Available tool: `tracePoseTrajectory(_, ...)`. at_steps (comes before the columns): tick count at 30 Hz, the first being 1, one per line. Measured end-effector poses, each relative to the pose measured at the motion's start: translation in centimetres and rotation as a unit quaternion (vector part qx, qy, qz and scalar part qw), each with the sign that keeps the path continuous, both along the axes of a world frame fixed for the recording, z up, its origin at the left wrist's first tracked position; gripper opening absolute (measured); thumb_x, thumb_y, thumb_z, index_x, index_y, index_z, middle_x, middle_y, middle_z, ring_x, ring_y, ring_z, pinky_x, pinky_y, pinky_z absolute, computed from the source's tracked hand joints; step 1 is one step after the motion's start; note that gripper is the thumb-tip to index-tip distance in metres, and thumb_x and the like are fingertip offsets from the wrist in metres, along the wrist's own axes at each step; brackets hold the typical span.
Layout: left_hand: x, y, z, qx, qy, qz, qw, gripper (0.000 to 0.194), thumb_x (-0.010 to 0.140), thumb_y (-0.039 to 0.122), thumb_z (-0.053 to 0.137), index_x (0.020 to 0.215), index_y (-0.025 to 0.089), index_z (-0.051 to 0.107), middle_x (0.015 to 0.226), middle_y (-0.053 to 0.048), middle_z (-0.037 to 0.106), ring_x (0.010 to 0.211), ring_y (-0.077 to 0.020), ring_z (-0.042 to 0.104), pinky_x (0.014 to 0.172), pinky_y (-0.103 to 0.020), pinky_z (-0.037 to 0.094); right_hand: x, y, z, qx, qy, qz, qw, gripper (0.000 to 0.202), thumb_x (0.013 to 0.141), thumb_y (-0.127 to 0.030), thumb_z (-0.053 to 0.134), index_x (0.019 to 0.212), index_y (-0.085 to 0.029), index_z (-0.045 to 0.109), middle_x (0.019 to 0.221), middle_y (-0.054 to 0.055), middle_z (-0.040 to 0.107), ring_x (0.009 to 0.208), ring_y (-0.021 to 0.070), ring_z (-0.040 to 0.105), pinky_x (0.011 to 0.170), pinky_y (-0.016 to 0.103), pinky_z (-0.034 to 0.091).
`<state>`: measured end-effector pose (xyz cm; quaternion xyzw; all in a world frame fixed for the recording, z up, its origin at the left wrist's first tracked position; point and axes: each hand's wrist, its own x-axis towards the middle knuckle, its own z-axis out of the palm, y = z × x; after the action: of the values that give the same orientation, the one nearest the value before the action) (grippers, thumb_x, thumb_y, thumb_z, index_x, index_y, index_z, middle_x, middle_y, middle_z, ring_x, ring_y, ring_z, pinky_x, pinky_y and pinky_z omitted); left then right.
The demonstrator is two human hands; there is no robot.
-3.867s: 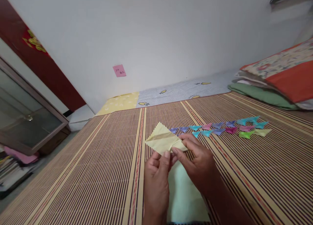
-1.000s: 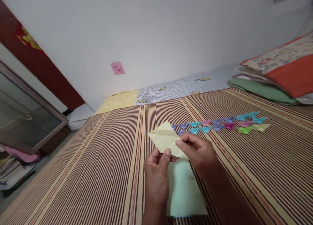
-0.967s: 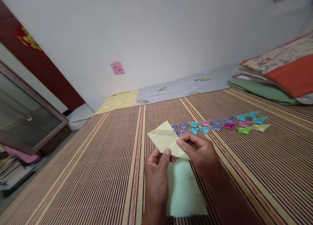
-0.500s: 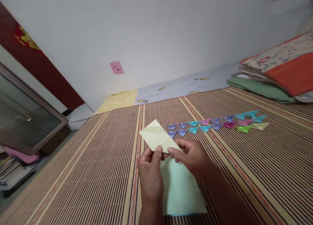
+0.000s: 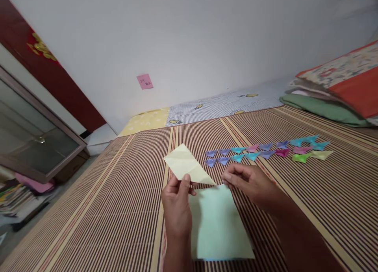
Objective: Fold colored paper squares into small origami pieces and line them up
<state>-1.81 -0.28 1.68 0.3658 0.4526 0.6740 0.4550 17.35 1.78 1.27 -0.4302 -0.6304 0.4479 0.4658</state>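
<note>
My left hand (image 5: 177, 201) pinches a pale yellow sheet of folded paper (image 5: 186, 165) along its lower edge, thumb on top and fingers beneath. Creases run across the paper, and its right end narrows to a sharp point. Just right of that point is my right hand (image 5: 245, 181), apart from the paper, its thumb and fingers drawn together with nothing visible in them. Below both hands lies a pale green pad of square paper (image 5: 221, 224), partly behind my left hand.
Two rows of small folded paper figures (image 5: 252, 156) in several colours lie on the striped mat (image 5: 118, 209). Folded bedding (image 5: 327, 110) is stacked at the right. A pink note (image 5: 144, 81) hangs on the wall, and a glass-doored cabinet (image 5: 38, 134) stands at left.
My right hand has let go of the yellow paper and moved right, away from its pointed end. My left hand still holds the paper. The view has shifted slightly.
</note>
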Motion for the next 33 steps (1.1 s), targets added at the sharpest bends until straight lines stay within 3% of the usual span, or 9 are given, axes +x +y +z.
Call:
tracePoseTrajectory(1,0.0,-0.2,0.1,0.006,0.048,-0.023,0.999,0.021,0.083,0.036,0.079,0.083,0.016,0.076,0.071,-0.001,0.067,0.062,-0.0114,0.054,0.057,-0.021,0.043,-0.1,0.0,0.1,0.001,-0.002,-0.022,1.000,0.019,0.084,-0.038,0.072,0.083,-0.019,0.072,0.074,0.002,0.068,0.068,0.0159,0.060,0.062,0.028,0.048)
tracePoseTrajectory(3,0.2,-0.7,0.5,0.007,0.119,-0.073,0.990,0.022,0.089,0.036,0.073,0.081,0.016,0.075,0.069,-0.001,0.065,0.063,-0.0124,0.053,0.058,-0.021,0.042,-0.7,-0.2,0.1,-0.011,0.044,-0.068,0.997,0.032,0.077,-0.039,0.079,0.103,-0.021,0.074,0.082,0.002,0.072,0.064,0.0152,0.059,0.058,0.027,0.047)
tracePoseTrajectory(8,0.7,-1.3,1.2,0.025,0.184,-0.119,0.975,0.031,0.089,0.033,0.073,0.063,0.017,0.065,0.062,0.002,0.055,0.061,-0.0118,0.050,0.058,-0.021,0.040,-2.5,-0.4,-0.5,0.027,0.120,-0.059,0.991,0.021,0.078,-0.041,0.080,0.083,-0.021,0.076,0.066,0.001,0.066,0.060,0.0171,0.058,0.057,0.031,0.051)
tracePoseTrajectory(11,0.8,-1.1,1.1,-0.001,0.118,-0.147,0.982,0.026,0.090,0.033,0.071,0.070,0.017,0.069,0.055,0.002,0.059,0.051,-0.0098,0.051,0.054,-0.020,0.040,-2.5,-0.4,-0.5,0.057,0.112,-0.076,0.989,0.019,0.080,-0.040,0.079,0.082,-0.021,0.077,0.067,0.002,0.067,0.063,0.0186,0.060,0.060,0.033,0.053)
tracePoseTrajectory(15,1.2,-0.9,1.2,-0.027,-0.031,-0.199,0.979,0.017,0.084,0.032,0.077,0.089,0.015,0.077,0.077,-0.008,0.079,0.054,-0.0136,0.068,0.051,-0.020,0.045,-1.8,-0.3,0.2,0.130,0.057,-0.077,0.987,0.013,0.085,-0.032,0.074,0.078,-0.022,0.075,0.072,0.002,0.068,0.070,0.0196,0.063,0.065,0.033,0.054)
tracePoseTrajectory(18,1.1,-0.9,1.3,-0.043,-0.092,-0.182,0.978,0.022,0.074,0.031,0.085,0.089,0.015,0.080,0.084,-0.010,0.081,0.066,-0.0188,0.074,0.062,-0.026,0.056,-1.5,-0.4,0.9,0.205,0.027,-0.079,0.975,0.007,0.087,-0.022,0.069,0.086,-0.024,0.076,0.090,0.004,0.074,0.087,0.0218,0.069,0.079,0.036,0.055)
tracePoseTrajectory(23,0.2,-0.9,1.2,-0.013,-0.046,-0.089,0.995,0.021,0.076,0.027,0.085,0.095,0.017,0.082,0.088,-0.008,0.082,0.080,-0.0184,0.076,0.075,-0.026,0.058,-1.4,-1.1,2.0,0.283,-0.088,-0.134,0.946,0.044,0.083,-0.010,0.065,0.122,-0.029,0.070,0.130,0.007,0.069,0.123,0.0271,0.062,0.105,0.048,0.048)
tracePoseTrajectory(27,-0.4,-0.9,1.3,0.016,-0.018,-0.084,0.996,0.022,0.080,0.026,0.081,0.100,0.018,0.081,0.092,-0.008,0.081,0.084,-0.0191,0.075,0.079,-0.027,0.058,-2.0,-1.6,2.2,0.352,-0.128,-0.093,0.923,0.035,0.085,-0.006,0.062,0.108,-0.030,0.075,0.134,0.007,0.065,0.128,0.0286,0.057,0.106,0.051,0.046)
tracePoseTrajectory(33,-0.5,-1.0,0.7,0.016,0.037,-0.044,0.998,0.024,0.089,0.036,0.074,0.103,0.017,0.080,0.089,-0.007,0.077,0.077,-0.0159,0.069,0.071,-0.024,0.054,-2.7,-1.5,1.4,0.355,-0.129,-0.061,0.924,0.025,0.090,-0.006,0.060,0.094,-0.027,0.073,0.118,0.006,0.067,0.120,0.0270,0.057,0.100,0.047,0.047)
